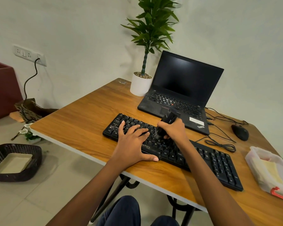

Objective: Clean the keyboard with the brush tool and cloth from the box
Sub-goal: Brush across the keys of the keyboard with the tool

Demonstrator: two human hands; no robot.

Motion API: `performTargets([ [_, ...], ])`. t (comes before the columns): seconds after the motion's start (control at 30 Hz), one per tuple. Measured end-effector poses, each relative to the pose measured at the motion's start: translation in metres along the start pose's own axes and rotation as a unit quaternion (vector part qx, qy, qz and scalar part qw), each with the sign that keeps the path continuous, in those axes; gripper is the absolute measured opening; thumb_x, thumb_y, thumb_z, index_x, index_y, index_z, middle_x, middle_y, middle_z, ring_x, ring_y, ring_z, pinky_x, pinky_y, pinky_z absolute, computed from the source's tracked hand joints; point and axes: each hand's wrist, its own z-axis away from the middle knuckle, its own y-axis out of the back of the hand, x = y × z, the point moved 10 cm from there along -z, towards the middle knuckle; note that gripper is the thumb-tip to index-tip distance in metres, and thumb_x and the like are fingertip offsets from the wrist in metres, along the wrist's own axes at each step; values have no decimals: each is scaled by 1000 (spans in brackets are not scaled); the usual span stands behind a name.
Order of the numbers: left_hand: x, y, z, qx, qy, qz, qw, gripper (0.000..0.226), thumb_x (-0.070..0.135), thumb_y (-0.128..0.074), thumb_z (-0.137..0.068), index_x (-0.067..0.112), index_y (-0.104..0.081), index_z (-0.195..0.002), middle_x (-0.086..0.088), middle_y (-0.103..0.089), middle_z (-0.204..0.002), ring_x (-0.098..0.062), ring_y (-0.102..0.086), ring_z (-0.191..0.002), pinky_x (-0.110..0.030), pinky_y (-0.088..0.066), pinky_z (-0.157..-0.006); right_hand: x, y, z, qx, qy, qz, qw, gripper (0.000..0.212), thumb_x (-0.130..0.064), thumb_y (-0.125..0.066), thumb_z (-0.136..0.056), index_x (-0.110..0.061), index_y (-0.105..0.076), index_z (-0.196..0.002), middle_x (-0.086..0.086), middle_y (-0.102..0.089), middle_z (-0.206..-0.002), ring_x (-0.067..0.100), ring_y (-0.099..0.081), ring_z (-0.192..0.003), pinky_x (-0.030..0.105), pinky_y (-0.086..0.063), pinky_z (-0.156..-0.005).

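— Where to look for the brush [167, 123]?
— Over the middle of the keyboard [203, 159], standing nearly upright, top tipped away. Clamped in the right hand [174, 132], fingers curled round the black body. Lower end blurred, down at the keys; touching or not, hard to tell.

— And the left hand [132, 144]?
— Flat on the left half of the keyboard, fingers spread across the keys, thumb along the front edge. Holding nothing.

— Any sign of the cloth [268, 168]?
— Right of the keyboard, well apart from both hands, folded inside the box [253, 160]. Pale yellow, seen through the clear wall. Lid on or off: cannot tell. Red clasp at the near end.

— Behind the keyboard?
— Just past the back edge, a laptop [183, 82], lid up, screen dark. Further back and left, a plant [152, 26] in a white pot [140, 86].

— Off the far right corner of the keyboard?
— A black mouse [240, 132], near but apart, and a bundled cable [220, 145] between mouse and keyboard.

— Under the keyboard?
— A wooden table [82, 118]; keyboard laid slantwise, left end further away, right end nearer.

— Left of the keyboard?
— Well apart, down on the floor: a dark woven basket [10, 176] with a pale tray [13, 163] inside.
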Motion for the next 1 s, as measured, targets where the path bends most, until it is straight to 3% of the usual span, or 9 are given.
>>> performTargets([
  [0.1, 0, 1, 0, 4, -1, 8, 1000, 116, 92, -8, -51, 27, -39, -141, 14, -31, -149, -11, -14, -141, -53, 20, -107, 7, 7, -7, -20, -40, -3, 999, 14, -18, -70, -75, -10, -59, -68, 7, -65, -67, 16, -56, -40, 21, -44, -37],
  [0.27, 1, 2, 0, 7, -2, 9, 1000, 115, 92, -9, -52, 27, -40, -141, 14, -32, -148, -11, -16, -141, -53, 20, -106, -4, 7, -19, 48, 11, 2, 999, 28, -25, -70, -78, -6, -58, -96, 5, -65, -83, 11, -62, -59, 15, -47, -40],
  [0.47, 0, 1, 0, 7, -1, 9, 1000, 113, 93, -12, -53, 27, -42, -140, 14, -33, -148, -11, -16, -141, -53, 21, -106, -1, -3, -17, -19, -8, 17, 1000, 13, -21, -69, -76, -10, -63, -73, 4, -66, -69, 15, -58, -45, 22, -47, -42],
  [0.57, 0, 0, 0, 3, -2, 4, 1000, 113, 93, -10, -53, 28, -40, -141, 15, -31, -148, -10, -15, -141, -53, 21, -106, -2, 6, -26, 14, -11, 29, 999, 16, -22, -69, -75, -8, -61, -80, 4, -65, -73, 15, -59, -51, 21, -49, -42],
  [0.73, 0, 1, 1, 5, -3, 4, 1000, 113, 92, -9, -53, 28, -40, -140, 14, -31, -149, -10, -15, -141, -52, 21, -106, -13, -11, -19, 18, 55, 27, 998, 27, -25, -70, -74, -8, -60, -92, 3, -66, -81, 17, -66, -73, 33, -58, -64],
  [0.87, 0, 1, 0, 6, -2, 6, 1000, 114, 92, -9, -52, 28, -41, -140, 15, -31, -148, -10, -15, -141, -53, 21, -106, -5, -9, -18, -45, 6, 13, 999, 16, -19, -69, -75, -4, -67, -80, 10, -69, -75, 19, -61, -52, 25, -49, -44],
  [0.93, 0, 1, 0, 6, -2, 4, 1000, 114, 92, -8, -52, 28, -40, -141, 15, -30, -149, -10, -14, -141, -53, 22, -105, -2, -1, -21, -29, -14, 30, 999, 18, -19, -69, -74, -2, -67, -79, 8, -68, -70, 16, -57, -42, 22, -45, -39],
  [1.0, 0, 0, 0, 5, -2, 3, 1000, 113, 92, -7, -53, 28, -39, -141, 15, -30, -149, -10, -14, -141, -53, 21, -105, -8, 0, -21, 8, 3, 46, 999, 19, -21, -69, -75, -5, -63, -83, 2, -64, -68, 13, -59, -49, 21, -48, -42],
])
